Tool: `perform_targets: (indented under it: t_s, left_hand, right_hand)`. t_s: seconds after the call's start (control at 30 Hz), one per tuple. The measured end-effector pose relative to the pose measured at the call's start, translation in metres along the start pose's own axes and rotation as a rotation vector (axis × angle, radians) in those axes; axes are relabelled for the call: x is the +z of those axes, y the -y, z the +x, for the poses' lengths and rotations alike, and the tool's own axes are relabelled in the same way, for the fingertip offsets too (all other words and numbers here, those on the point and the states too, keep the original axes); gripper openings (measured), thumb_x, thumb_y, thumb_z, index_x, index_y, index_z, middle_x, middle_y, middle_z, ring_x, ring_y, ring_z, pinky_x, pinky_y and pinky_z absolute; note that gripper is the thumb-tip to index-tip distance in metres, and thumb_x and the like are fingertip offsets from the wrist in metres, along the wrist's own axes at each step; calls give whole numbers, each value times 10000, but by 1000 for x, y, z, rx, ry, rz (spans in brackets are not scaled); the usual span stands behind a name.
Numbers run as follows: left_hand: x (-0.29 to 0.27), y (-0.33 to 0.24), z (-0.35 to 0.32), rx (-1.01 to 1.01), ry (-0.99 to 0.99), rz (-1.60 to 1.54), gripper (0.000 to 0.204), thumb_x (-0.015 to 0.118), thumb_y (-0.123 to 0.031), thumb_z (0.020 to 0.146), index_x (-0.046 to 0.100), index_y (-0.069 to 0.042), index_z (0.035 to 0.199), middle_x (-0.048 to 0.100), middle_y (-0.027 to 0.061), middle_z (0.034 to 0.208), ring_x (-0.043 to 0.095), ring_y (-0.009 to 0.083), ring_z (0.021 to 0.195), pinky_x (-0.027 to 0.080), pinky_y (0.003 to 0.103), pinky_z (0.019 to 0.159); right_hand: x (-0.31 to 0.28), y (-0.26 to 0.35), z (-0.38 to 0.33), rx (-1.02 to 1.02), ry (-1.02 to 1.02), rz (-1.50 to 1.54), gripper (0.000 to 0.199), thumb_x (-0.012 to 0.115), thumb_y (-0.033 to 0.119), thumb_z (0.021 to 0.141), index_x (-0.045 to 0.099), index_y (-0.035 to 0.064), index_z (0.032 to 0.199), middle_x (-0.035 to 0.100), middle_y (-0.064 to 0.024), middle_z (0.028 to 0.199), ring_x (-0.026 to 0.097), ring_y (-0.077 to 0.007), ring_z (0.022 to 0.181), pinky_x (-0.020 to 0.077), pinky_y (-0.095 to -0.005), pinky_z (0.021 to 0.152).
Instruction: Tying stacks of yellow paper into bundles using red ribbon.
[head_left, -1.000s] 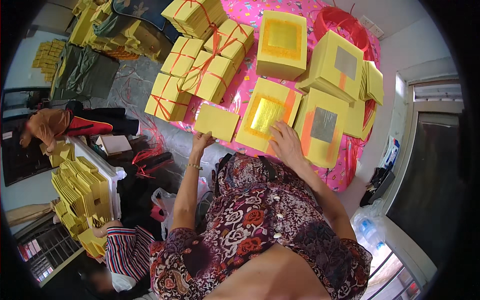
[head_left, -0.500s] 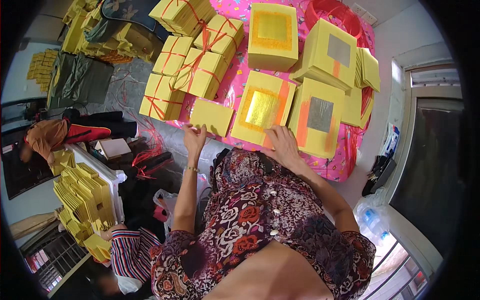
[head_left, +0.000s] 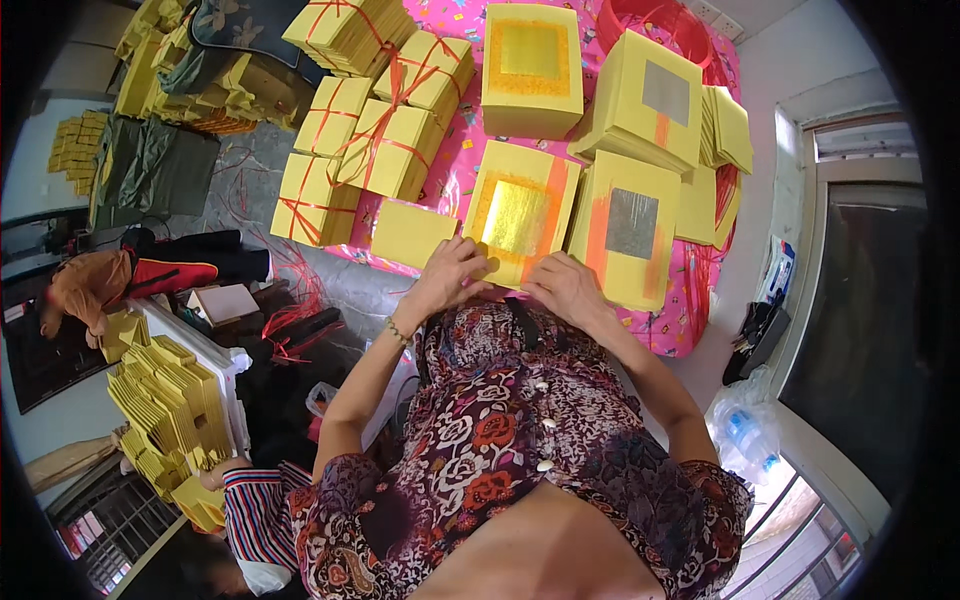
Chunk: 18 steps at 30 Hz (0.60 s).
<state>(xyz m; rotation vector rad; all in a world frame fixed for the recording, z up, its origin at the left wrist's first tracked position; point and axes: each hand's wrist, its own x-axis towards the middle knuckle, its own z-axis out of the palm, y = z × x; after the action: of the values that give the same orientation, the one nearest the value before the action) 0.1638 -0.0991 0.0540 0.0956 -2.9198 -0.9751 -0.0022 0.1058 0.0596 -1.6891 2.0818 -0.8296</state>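
Head view, looking down over a floral-patterned blouse that fills the lower middle and hides the floor nearest the body.

Left hand: fingers curled together, resting on the near left corner of the gold-foil paper stack; it touches the sheets, but whether it pinches one cannot be told. A thin bracelet sits on that wrist.

Right hand: fingers loosely bent, lying at the near edge between the gold-foil stack and the silver-foil paper stack; grip not clear either.

Both stacks lie side by side on a pink patterned mat, just ahead of the hands. A plain yellow sheet pile sits just left of the gold-foil stack, touching the left hand's side.

Farther out on the mat: another gold-square stack, another silver-square stack, and loose yellow sheets at the right edge.

Upper left: yellow bundles tied with red string, crowded together.

Left side: a white table's edge carrying fanned yellow paper; a person in an orange top beyond it; a striped sleeve low down.
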Motion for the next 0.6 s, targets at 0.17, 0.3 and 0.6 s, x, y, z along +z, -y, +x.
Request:
perform_targets:
  t_s: [0.17,0.3,0.6]
  left_hand:
    - [-2,10,6,-33,-35,-223,210,795,-245,739,725,-108,882,626,39,916,551,251,872,438,371,792]
    - [-2,8,12,-67,-39,-316,157,796,-223,744,739,-96,816,641,32,847,557,226,834,438,355,773]
    - [4,11,13,-175,-29,-375,123,790,-200,762,740,-88,769,636,30,787,551,193,789,423,326,759]
  right_hand:
    - [-7,-5,8,113,45,137,169,717,221,824,707,52,829,648,-48,870,596,-242,901,502,-368,785]
    - [-3,-14,9,193,63,209,180,698,229,853,710,55,809,650,-53,865,591,-239,901,489,-372,800]
    - [1,-18,9,217,76,223,161,681,215,861,717,66,811,648,-49,860,584,-237,889,481,-359,800]
